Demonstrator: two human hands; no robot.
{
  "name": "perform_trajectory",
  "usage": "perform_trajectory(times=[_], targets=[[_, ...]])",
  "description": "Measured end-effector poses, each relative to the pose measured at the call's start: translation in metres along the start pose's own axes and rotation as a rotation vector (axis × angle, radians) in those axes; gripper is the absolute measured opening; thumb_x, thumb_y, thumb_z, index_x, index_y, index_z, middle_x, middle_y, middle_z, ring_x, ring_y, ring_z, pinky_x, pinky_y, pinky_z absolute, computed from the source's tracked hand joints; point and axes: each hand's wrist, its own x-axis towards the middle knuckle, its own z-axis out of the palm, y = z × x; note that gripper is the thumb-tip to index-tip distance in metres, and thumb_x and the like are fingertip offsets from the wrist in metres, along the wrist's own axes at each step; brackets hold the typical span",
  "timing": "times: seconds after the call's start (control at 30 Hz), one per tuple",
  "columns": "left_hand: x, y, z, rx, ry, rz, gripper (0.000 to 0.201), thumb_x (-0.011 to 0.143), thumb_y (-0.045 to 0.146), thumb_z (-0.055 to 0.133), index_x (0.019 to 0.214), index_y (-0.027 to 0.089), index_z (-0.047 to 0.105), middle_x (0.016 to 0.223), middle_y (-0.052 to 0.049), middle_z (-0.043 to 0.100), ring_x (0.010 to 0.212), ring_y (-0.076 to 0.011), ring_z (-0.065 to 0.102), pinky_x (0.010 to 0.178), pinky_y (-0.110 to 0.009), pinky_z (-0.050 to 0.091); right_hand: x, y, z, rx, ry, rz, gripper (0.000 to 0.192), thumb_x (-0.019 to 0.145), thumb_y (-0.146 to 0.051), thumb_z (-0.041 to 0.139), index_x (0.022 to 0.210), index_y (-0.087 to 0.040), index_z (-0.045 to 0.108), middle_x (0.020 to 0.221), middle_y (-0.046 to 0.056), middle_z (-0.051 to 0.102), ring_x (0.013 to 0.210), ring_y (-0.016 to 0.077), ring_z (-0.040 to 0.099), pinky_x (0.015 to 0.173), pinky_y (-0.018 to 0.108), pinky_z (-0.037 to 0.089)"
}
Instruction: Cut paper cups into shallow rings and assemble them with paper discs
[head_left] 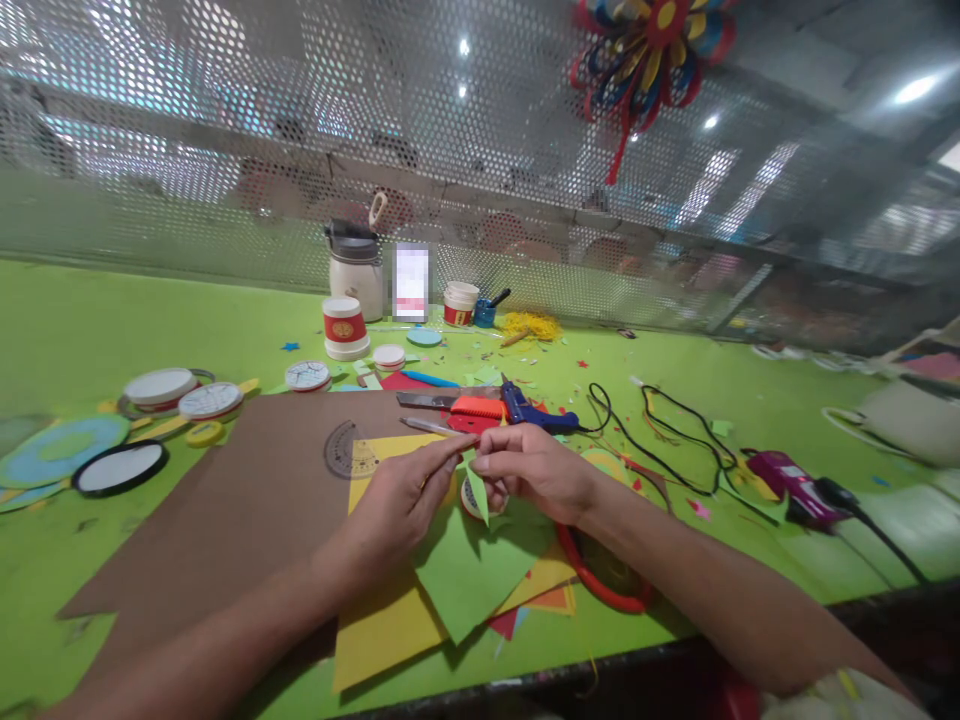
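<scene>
Between both hands is a small pointed piece of green paper (478, 492). My right hand (538, 472) pinches it between thumb and fingers. The closed fingertips of my left hand (409, 488) meet its upper end, thumb pressed to the forefinger. Below the hands lies a larger green paper sheet (480, 575), over a yellow sheet (375, 630) on brown cardboard (247, 500). A small round patterned item (471, 498) shows partly behind the green piece. Just beyond the fingers are a red utility knife (476, 406) and a blue glue gun (536, 410).
A clear protractor (349, 450) lies on the cardboard. Red-handled scissors (600, 575) rest by my right forearm. Black cord (697, 485) runs to a purple power strip (799, 485). Round lids (210, 400) sit left; a jug (354, 275) and paper cups (345, 328) stand behind.
</scene>
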Motion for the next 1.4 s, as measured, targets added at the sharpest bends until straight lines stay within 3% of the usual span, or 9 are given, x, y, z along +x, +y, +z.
perform_trajectory(times=[0.37,0.57,0.8,0.97,1.07,1.23,1.4], targets=[[0.007,0.002,-0.001,-0.185,0.055,-0.164,0.023,0.086,0.031,0.057,0.093,0.022,0.076,0.086,-0.005,0.076,0.084,-0.0238,0.068,0.078,-0.029,0.050,-0.002,0.003,0.003,-0.104,0.000,-0.058,0.019,0.069,-0.027,0.075,0.066,-0.017,0.060,0.048,-0.005,0.057,0.045,0.0099,0.053,0.051,0.025,0.045],[0.010,0.004,-0.001,-0.383,0.030,-0.283,0.022,0.083,0.032,0.059,0.092,0.020,0.075,0.087,-0.005,0.075,0.082,-0.0233,0.069,0.083,-0.034,0.051,-0.003,-0.001,0.002,-0.144,-0.026,-0.058,0.013,0.067,-0.018,0.072,0.062,-0.016,0.060,0.050,-0.004,0.060,0.046,0.0094,0.055,0.050,0.023,0.043],[0.009,0.002,0.000,-0.277,0.002,-0.228,0.020,0.083,0.029,0.059,0.090,0.018,0.075,0.081,-0.006,0.073,0.078,-0.0227,0.067,0.076,-0.032,0.051,-0.002,-0.001,-0.002,-0.069,-0.055,0.041,0.015,0.067,-0.024,0.071,0.063,-0.016,0.059,0.046,-0.004,0.058,0.038,0.0116,0.054,0.041,0.025,0.049],[0.005,-0.004,0.003,-0.031,0.009,-0.057,0.023,0.088,0.025,0.053,0.097,0.019,0.073,0.084,-0.006,0.074,0.078,-0.0196,0.066,0.074,-0.028,0.049,0.001,0.004,-0.003,0.014,-0.047,0.093,0.018,0.067,-0.028,0.070,0.063,-0.016,0.058,0.048,-0.001,0.061,0.038,0.0132,0.057,0.037,0.024,0.049],[0.004,-0.004,0.004,-0.009,-0.004,0.004,0.023,0.087,0.022,0.052,0.098,0.017,0.071,0.087,-0.006,0.074,0.080,-0.0189,0.067,0.074,-0.027,0.050,0.003,0.005,-0.002,0.049,-0.036,0.087,0.018,0.069,-0.029,0.067,0.064,-0.014,0.059,0.049,0.002,0.063,0.037,0.0120,0.056,0.037,0.022,0.048],[0.003,-0.003,0.006,-0.114,-0.059,-0.008,0.022,0.086,0.020,0.054,0.102,0.015,0.068,0.092,-0.007,0.073,0.081,-0.0175,0.067,0.075,-0.025,0.050,0.003,0.004,0.001,0.059,-0.026,0.086,0.019,0.073,-0.031,0.063,0.068,-0.013,0.062,0.054,0.003,0.065,0.038,0.0117,0.055,0.037,0.023,0.047],[0.005,-0.005,0.004,-0.191,-0.019,-0.123,0.015,0.083,0.020,0.057,0.090,0.016,0.070,0.083,-0.004,0.071,0.080,-0.0185,0.065,0.078,-0.028,0.047,0.003,0.007,0.002,-0.021,-0.021,0.078,0.027,0.075,-0.040,0.062,0.069,-0.013,0.062,0.056,0.004,0.064,0.041,0.0131,0.056,0.040,0.027,0.049]])
